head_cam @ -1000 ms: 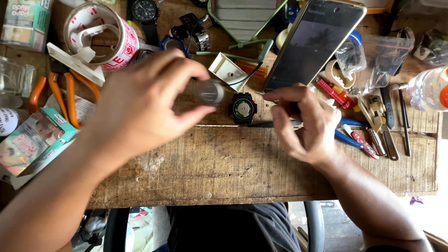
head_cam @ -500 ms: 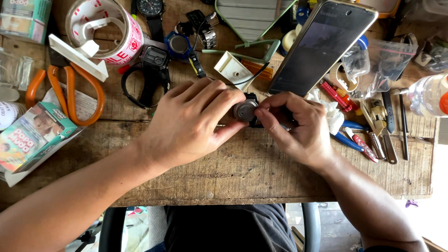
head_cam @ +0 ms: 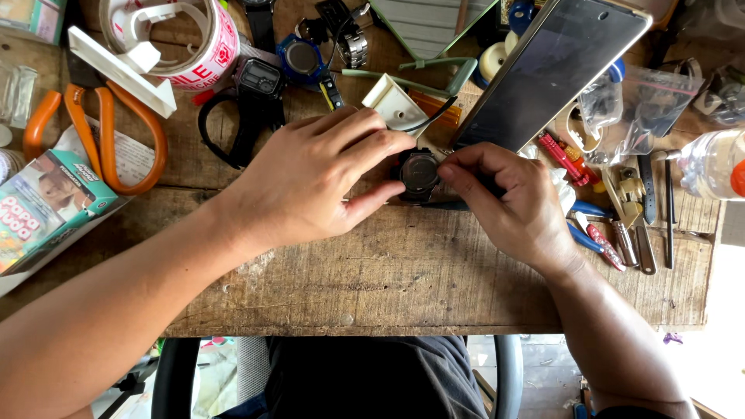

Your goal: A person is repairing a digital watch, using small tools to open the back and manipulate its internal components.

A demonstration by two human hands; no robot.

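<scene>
Watch case (head_cam: pixel 419 174) sits mid-bench (head_cam: pixel 403 271), face up, just below the tilted phone (head_cam: pixel 547 74). Left hand (head_cam: pixel 310 182) pinches its left edge between fingertips and thumb. Right hand (head_cam: pixel 516 206) curls closed on its right side. Digital watch (head_cam: pixel 260 85), orange scissors (head_cam: pixel 93 136) lie left; pliers (head_cam: pixel 594 233) right.

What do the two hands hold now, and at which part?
Both hold the round black watch case: left hand at its left edge, right hand at its right edge.
</scene>
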